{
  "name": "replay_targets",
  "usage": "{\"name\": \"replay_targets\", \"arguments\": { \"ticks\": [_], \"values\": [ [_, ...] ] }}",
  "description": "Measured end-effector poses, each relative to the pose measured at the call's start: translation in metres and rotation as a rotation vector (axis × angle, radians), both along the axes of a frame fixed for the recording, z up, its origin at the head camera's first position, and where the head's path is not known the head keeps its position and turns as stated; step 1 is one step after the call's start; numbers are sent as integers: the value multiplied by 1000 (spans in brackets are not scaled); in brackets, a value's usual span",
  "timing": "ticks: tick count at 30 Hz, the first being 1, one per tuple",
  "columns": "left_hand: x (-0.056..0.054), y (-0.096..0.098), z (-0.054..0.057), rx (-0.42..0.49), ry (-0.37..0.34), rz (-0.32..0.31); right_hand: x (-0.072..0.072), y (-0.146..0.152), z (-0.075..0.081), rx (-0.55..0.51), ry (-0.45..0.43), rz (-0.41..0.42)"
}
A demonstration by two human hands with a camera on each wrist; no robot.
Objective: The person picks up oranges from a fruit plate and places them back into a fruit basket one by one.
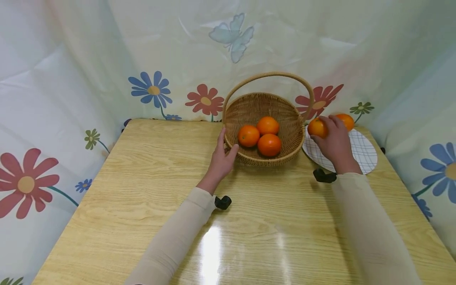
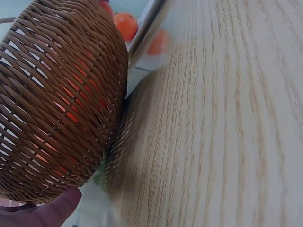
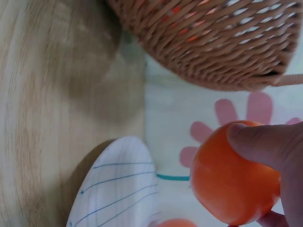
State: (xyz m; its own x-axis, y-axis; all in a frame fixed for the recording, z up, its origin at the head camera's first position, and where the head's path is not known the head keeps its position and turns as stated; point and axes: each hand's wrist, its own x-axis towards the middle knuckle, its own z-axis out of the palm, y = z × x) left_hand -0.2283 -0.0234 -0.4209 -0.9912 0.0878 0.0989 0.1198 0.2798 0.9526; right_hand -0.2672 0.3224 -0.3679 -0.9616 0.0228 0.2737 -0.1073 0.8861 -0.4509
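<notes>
My right hand (image 1: 336, 144) grips an orange (image 1: 316, 128) between thumb and fingers, over the near-left part of a white plate (image 1: 364, 152) with thin lines. The right wrist view shows the thumb pressed on this orange (image 3: 232, 177), which is raised above the plate. A woven wicker basket (image 1: 256, 103) with a tall arched handle stands at the back of the table, three oranges (image 1: 269, 145) lying inside. On the basket's left side my left hand (image 1: 221, 160) holds the rim, thumb at the front and fingers along the side.
Another orange (image 1: 344, 122) sits at the back of the plate, partly behind the right hand. A wooden table (image 1: 160, 170) bears everything. A flowered curtain (image 1: 171, 43) hangs close behind the basket and along both sides.
</notes>
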Motion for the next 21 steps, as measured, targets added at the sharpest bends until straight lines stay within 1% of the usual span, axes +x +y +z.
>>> {"name": "replay_targets", "arguments": {
  "ticks": [8,16,21],
  "values": [
    [-2,-1,-2,2,7,2,21,-9,15,-36,13,-20],
    [-5,0,-3,-16,25,18,37,-15,24,-61,88,6],
    [-4,1,-2,-26,17,28,45,-19,30,-64,140,26]
  ]
}}
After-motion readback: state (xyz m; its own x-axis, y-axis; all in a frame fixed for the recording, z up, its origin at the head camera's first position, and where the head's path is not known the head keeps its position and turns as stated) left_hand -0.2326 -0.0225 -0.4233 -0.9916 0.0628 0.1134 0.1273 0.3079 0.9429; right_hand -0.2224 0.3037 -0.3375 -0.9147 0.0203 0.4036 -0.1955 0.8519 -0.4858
